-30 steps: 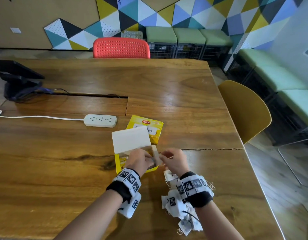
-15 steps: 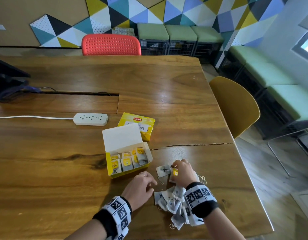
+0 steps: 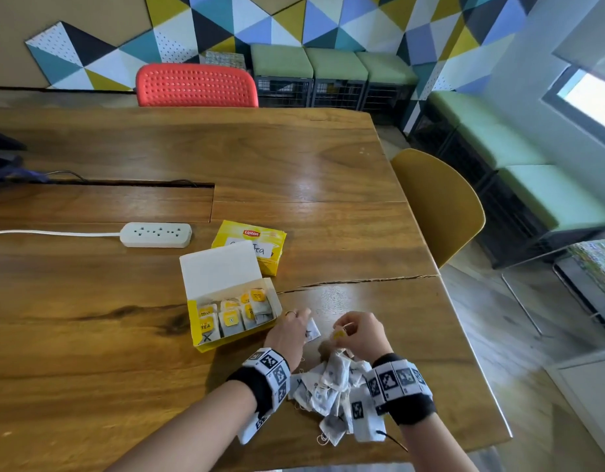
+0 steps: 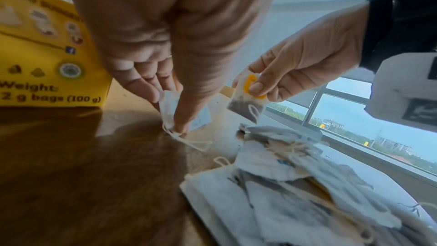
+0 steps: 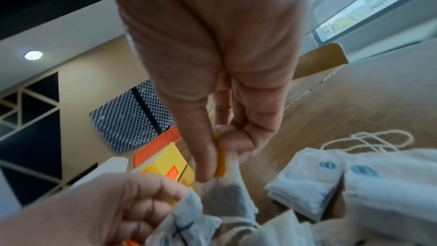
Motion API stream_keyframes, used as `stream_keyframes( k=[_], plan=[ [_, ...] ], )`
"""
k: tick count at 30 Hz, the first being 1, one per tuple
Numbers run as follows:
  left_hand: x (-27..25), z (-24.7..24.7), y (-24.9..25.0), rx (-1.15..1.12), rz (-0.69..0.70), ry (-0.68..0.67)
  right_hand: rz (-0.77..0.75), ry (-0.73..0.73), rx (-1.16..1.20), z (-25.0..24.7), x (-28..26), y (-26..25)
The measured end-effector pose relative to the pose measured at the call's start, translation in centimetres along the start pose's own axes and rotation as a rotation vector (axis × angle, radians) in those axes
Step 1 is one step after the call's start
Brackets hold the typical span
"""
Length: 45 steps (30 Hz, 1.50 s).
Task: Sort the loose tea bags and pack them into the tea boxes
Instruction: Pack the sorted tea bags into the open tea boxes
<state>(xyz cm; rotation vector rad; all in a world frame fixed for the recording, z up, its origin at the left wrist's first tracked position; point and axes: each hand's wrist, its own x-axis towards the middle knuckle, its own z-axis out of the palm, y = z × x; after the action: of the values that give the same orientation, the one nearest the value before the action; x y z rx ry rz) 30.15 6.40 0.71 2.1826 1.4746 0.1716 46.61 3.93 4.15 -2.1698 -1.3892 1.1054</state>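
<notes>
An open yellow tea box (image 3: pixel 199 330) holds several yellow-tagged tea bags (image 3: pixel 230 321). Behind it lies a closed yellow tea box (image 3: pixel 249 245) with a white label. A pile of loose tea bags (image 3: pixel 331 390) lies near the table's front edge. My left hand (image 3: pixel 289 335) pinches a white tea bag (image 3: pixel 312 330) marked with an X (image 4: pixel 184 113), its lower end touching the table. My right hand (image 3: pixel 360 335) pinches a yellow-tagged tea bag (image 4: pixel 248 104) and holds it up just above the pile.
A white power strip (image 3: pixel 156 235) with its cord lies left of the boxes. The wooden table (image 3: pixel 90 335) has a cable slot (image 3: pixel 100 183) farther back. A yellow chair (image 3: pixel 437 206) stands at the right edge, a red chair (image 3: pixel 195 85) at the far side.
Both hands left the open box and came down to the pile. My left hand moved forward and took the X-marked bag; my right hand lifted a yellow-tagged bag.
</notes>
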Motion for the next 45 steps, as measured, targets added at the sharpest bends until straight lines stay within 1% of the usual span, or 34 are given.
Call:
stream_keyframes(
  k=[3, 5, 7, 8, 10, 12, 14, 17, 20, 22, 24, 26, 28, 31, 33, 35, 37, 40, 42, 45],
  plan=[
    [-0.4, -0.5, 0.1, 0.047, -0.004, 0.017, 0.014, 0.029, 0.127, -0.5, -0.5, 0.3],
    [-0.6, -0.9, -0.1, 0.013, 0.025, 0.015, -0.006, 0.076, 0.229, -0.7, -0.9, 0.3],
    [-0.9, -1.3, -0.3, -0.092, 0.040, 0.006, 0.007, 0.099, 0.367, -0.9, -1.2, 0.3],
    [-1.1, -1.5, -0.3, -0.157, 0.039, 0.015, 0.024, 0.083, 0.453, -1.1, -1.5, 0.0],
    [-1.4, -2.0, -0.3, -0.293, 0.040, 0.080, 0.038, 0.018, 0.622, -1.6, -2.1, -0.6],
    [-1.7, -2.6, -0.4, -0.452, -0.023, 0.122, -0.003, -0.038, 0.689, -2.2, -2.7, -1.5],
    [-2.0, -3.1, -0.4, -0.573, -0.089, 0.111, -0.066, -0.093, 0.668, -2.5, -3.1, -2.2],
    [-2.4, -4.0, -0.8, -0.663, -0.120, 0.075, -0.185, -0.183, 0.468, -2.3, -3.2, -3.3],
    [-2.9, -5.0, -0.9, -0.854, -0.189, 0.055, -0.220, -0.262, 0.275, -1.6, -3.1, -4.5],
    [-3.2, -5.4, -1.1, -0.934, -0.214, 0.066, -0.221, -0.273, 0.186, -0.9, -3.0, -5.3],
    [-3.3, -5.7, -1.6, -0.960, -0.222, 0.083, -0.199, -0.225, 0.176, -0.2, -2.7, -5.9],
    [-3.6, -5.9, -2.2, -0.896, -0.190, 0.097, -0.183, -0.189, 0.168, 0.4, -2.3, -6.4],
    [-3.9, -6.2, -2.5, -0.849, -0.149, 0.107, -0.181, -0.189, 0.165, 0.6, -2.0, -7.0],
    [-4.3, -6.7, -2.9, -0.857, -0.118, 0.111, -0.196, -0.184, 0.134, 0.9, -1.7, -7.6],
    [-4.4, -6.7, -3.3, -0.919, -0.136, 0.101, -0.188, -0.183, 0.141, 1.3, -1.6, -8.0],
    [-4.3, -6.5, -3.6, -1.028, -0.222, 0.113, -0.182, -0.173, 0.167, 1.7, -1.4, -8.3],
    [-4.3, -6.6, -3.9, -1.124, -0.292, 0.147, -0.190, -0.155, 0.203, 2.0, -1.3, -8.5],
    [-4.3, -7.5, -4.4, -1.171, -0.277, 0.223, -0.209, -0.103, 0.277, 2.8, -0.9, -8.7],
    [-4.0, -8.6, -5.4, -1.162, -0.293, 0.321, -0.223, -0.024, 0.303, 3.2, -0.4, -9.0],
    [-2.7, -9.7, -7.4, -1.029, -0.351, 0.436, -0.203, 0.065, 0.213, 3.6, 0.4, -10.0]
  ],
)
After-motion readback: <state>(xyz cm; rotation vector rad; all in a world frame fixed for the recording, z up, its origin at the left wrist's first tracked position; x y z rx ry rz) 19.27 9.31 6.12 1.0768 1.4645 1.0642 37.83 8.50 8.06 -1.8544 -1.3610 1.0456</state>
